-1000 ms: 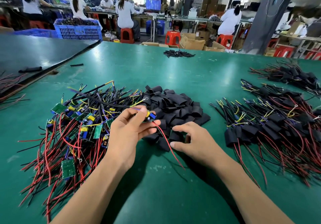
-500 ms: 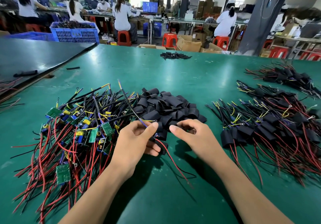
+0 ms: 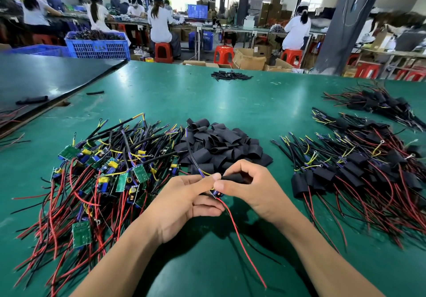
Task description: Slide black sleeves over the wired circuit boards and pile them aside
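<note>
I see both hands meeting low centre over the green desk. Left hand: thumb & fingers pressed on a wired circuit board, of which only a small blue part shows between the two hands. Its red lead trails toward the near edge; a black lead w/ yellow and purple strands runs up & away from the grip. Right hand: thumb & forefinger pinching a black sleeve, held just beside the board, thumb tips of both hands touching. I cannot tell whether the sleeve's mouth is over the board yet.

Stock: pile of bare boards w/ red/black leads lies left of the hands, green PCBs & yellow parts visible. Loose heap of empty sleeves sits directly beyond the hands, centre. Sleeved units are piled to the right, well apart from the bare pile; a second sleeved batch lies farther back right. Small cluster of black pieces near the far edge of the desk.

Background: seated workers in white at other benches, red stools, blue crate
</note>
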{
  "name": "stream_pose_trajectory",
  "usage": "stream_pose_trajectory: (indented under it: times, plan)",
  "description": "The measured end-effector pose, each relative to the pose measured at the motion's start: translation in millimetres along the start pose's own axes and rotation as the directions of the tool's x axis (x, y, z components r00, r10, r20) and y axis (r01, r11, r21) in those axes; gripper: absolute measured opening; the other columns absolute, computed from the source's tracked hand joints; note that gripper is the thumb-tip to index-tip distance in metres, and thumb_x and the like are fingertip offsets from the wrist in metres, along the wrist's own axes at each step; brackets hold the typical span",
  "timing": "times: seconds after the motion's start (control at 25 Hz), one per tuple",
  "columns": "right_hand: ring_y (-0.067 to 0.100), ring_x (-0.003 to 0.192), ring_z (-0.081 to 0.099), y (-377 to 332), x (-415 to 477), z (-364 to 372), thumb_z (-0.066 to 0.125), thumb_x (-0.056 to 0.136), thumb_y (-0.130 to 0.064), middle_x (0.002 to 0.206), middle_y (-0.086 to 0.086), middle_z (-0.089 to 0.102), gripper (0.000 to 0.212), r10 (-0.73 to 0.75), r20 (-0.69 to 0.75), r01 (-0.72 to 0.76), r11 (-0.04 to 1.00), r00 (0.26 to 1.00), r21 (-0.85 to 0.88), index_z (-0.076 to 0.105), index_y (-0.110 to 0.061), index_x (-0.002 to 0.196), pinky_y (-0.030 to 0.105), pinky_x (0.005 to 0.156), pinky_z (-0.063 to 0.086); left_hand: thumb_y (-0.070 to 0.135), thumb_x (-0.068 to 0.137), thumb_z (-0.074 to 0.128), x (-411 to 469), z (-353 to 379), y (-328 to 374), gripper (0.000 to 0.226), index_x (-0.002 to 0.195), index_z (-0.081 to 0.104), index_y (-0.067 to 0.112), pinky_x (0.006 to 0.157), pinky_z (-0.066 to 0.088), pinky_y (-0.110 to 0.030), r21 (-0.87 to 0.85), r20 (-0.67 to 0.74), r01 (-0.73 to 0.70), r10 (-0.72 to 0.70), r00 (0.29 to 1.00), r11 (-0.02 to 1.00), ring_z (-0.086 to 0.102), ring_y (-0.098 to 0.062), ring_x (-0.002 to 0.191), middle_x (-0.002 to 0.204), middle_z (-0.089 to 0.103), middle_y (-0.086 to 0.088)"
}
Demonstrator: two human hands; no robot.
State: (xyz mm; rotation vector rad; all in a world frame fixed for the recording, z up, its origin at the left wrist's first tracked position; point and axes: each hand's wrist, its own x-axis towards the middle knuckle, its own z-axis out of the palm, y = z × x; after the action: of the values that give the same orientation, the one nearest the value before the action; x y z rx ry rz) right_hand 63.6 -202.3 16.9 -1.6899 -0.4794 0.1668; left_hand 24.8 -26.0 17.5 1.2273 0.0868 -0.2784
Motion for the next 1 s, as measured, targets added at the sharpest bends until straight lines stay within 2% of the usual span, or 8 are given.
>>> stream_pose_trajectory:
  times: [0.08,0.32,0.4,0.52,0.64,0.76,0.88,1.0]
  plan:
    - [0.002,0.065,0.062,-3,0,1,0.086,0.070,-0.026,0.072,-0.005,0.072,0.021,0.007,0.038,-0.009,0.998,0.999,0.063,0.068,-0.019,0.079,0.012,0.064,0.046,0.029,0.075,0.077,0,-1,0,0.033,0.095,0.075,0.003,0.055,0.059,-0.029,-0.022,0.026,0.029,-0.028,0.999,0.999,0.070,-0.023,0.057,0.080,0.062,-0.017]
    - [0.005,0.064,0.057,-2,1,3,0.085,0.064,-0.039,0.071,-0.006,0.069,0.026,0.004,0.051,-0.009,0.996,0.999,0.085,0.070,-0.030,0.083,0.017,0.065,0.045,0.021,0.072,0.075,-1,-1,-1,0.018,0.086,0.079,0.011,0.056,0.059,-0.027,-0.067,0.065,0.021,-0.016,0.998,0.998,0.074,-0.024,0.067,0.084,0.073,-0.015]
    - [0.005,0.066,0.057,-1,2,4,0.084,0.066,-0.037,0.076,-0.005,0.069,0.026,0.004,0.050,-0.012,0.988,0.999,0.156,0.073,-0.028,0.088,0.018,0.067,0.046,0.019,0.069,0.075,1,1,-2,0.025,0.091,0.078,0.007,0.056,0.059,-0.027,-0.090,0.013,-0.024,0.026,1.000,0.996,0.073,-0.023,0.066,0.087,0.074,-0.019]
    - [0.014,0.078,0.063,2,5,3,0.082,0.074,-0.028,0.093,0.006,0.073,0.032,0.019,0.074,-0.044,0.932,0.997,0.361,0.075,-0.015,0.103,0.029,0.077,0.053,0.018,0.067,0.076,3,0,-1,0.044,0.106,0.071,-0.002,0.057,0.059,-0.027,-0.142,-0.067,-0.072,0.063,0.996,0.987,0.072,-0.023,0.063,0.086,0.073,-0.016]
    - [0.013,0.076,0.065,5,7,5,0.079,0.081,-0.021,0.091,0.005,0.074,0.023,0.042,0.067,-0.066,0.903,0.997,0.425,0.077,-0.015,0.103,0.028,0.075,0.055,0.018,0.064,0.079,3,-3,1,0.046,0.105,0.072,-0.002,0.058,0.060,-0.028,-0.139,-0.100,-0.117,0.104,0.990,0.983,0.071,-0.025,0.063,0.089,0.071,-0.020]
    - [0.014,0.077,0.067,4,10,3,0.081,0.075,-0.026,0.087,0.002,0.074,0.022,0.073,-0.019,-0.056,0.886,0.997,0.460,0.079,-0.017,0.095,0.026,0.071,0.055,0.017,0.069,0.077,4,-4,2,0.025,0.092,0.077,0.007,0.062,0.059,-0.029,-0.133,-0.141,-0.221,0.202,0.969,0.966,0.073,-0.028,0.071,0.089,0.074,-0.019]
    - [0.014,0.073,0.069,4,13,-14,0.080,0.066,-0.032,0.081,0.000,0.072,0.019,0.178,-0.184,-0.056,0.850,0.967,0.524,0.079,-0.022,0.082,0.022,0.064,0.054,0.017,0.075,0.073,6,-8,3,0.023,0.094,0.073,0.004,0.065,0.060,-0.029,-0.149,-0.269,-0.381,0.333,0.904,0.912,0.074,-0.030,0.078,0.091,0.074,-0.017]
    - [0.015,0.073,0.070,9,13,-29,0.076,0.070,-0.031,0.084,0.003,0.072,0.025,0.239,-0.222,-0.101,0.861,0.945,0.498,0.074,-0.018,0.092,0.021,0.061,0.054,0.013,0.086,0.067,8,-13,6,0.014,0.096,0.070,0.004,0.066,0.059,-0.029,-0.154,-0.387,-0.480,0.395,0.833,0.863,0.073,-0.028,0.076,0.087,0.073,-0.015]
